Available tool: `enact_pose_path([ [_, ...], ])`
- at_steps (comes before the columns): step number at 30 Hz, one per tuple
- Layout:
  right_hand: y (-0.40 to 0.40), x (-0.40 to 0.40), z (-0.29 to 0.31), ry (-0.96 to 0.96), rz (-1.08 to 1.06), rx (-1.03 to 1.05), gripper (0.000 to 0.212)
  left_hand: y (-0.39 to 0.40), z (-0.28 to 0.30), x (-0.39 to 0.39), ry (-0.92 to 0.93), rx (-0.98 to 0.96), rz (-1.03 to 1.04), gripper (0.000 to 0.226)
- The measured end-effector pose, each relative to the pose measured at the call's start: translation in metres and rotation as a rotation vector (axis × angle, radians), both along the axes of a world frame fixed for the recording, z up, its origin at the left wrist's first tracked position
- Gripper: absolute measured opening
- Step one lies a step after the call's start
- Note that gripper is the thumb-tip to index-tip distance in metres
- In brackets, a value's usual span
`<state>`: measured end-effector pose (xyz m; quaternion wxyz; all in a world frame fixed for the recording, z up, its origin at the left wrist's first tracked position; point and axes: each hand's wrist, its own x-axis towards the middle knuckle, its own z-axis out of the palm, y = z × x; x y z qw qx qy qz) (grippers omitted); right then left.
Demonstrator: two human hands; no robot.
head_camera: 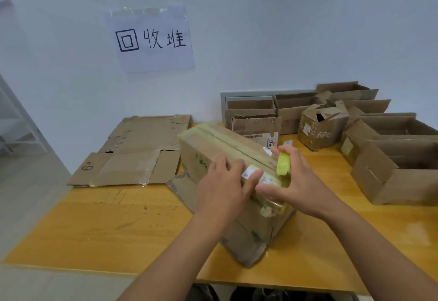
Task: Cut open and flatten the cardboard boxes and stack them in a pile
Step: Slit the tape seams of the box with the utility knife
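Here, the left hand [222, 182] presses flat on a taped box [227, 158], steadying it on the counter [118, 224]. The right hand [296, 182] grips a yellow-green cutter [283, 164] at its seam.

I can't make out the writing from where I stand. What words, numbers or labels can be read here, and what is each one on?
"回收堆": handwritten on the paper sign taped to the wall.
"6#": marked on the flattened cardboard at the table's left.
"hpc", as far as I can tell: on the small open box at the back.
Barcode label on the torn box: too small to read.
White sticker and green print on the taped box under both hands: blurred, unreadable.
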<state>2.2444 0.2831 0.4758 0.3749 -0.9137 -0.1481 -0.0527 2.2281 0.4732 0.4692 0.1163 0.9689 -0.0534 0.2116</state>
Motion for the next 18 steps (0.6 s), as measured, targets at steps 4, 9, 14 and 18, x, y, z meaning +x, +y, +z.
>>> enact_pose_path([
  [4, -0.011, 0.001, 0.005, 0.082, 0.151, -0.073, 0.118, 0.003, -0.002, 0.000, -0.202, 0.091, -0.031, 0.041],
  [9, -0.038, 0.015, 0.035, 0.173, 0.262, -0.175, 0.116, -0.018, 0.012, 0.016, -0.127, 0.164, -0.354, 0.030],
  [14, -0.052, -0.001, 0.029, -0.071, 0.103, -0.300, 0.093, -0.038, 0.008, 0.022, -0.031, 0.133, -0.355, 0.032],
  [18, -0.060, -0.017, 0.002, -0.125, 0.002, -0.133, 0.059, -0.032, 0.006, 0.023, -0.020, 0.142, -0.363, 0.034],
])
